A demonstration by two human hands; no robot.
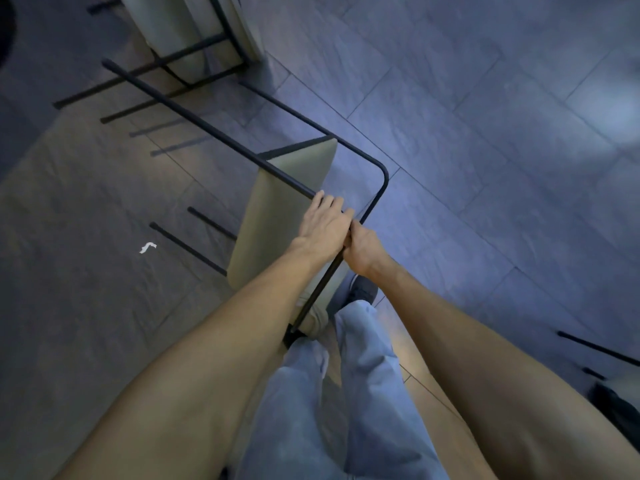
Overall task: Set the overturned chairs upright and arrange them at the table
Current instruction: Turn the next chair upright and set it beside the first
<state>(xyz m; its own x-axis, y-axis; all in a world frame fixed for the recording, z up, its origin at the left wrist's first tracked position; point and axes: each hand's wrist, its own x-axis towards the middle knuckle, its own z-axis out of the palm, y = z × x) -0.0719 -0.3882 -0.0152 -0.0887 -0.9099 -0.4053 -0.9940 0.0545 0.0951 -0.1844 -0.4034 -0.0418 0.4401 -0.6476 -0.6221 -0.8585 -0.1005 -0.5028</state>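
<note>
An overturned chair (277,209) with a beige cushion and a thin black metal frame lies on the floor in front of me. My left hand (323,225) is closed over a black frame bar at the cushion's edge. My right hand (362,249) grips the same frame just to the right, the two hands touching. A second beige chair (187,36) with a black frame lies at the top of the view, its legs pointing left. No table is in view.
Grey stone-look tiles (485,133) cover the floor. A small white scrap (148,247) lies to the left. Another black chair leg (599,348) and a dark object (616,403) show at the right edge. My blue trousers (353,393) and shoe (363,289) are below the chair.
</note>
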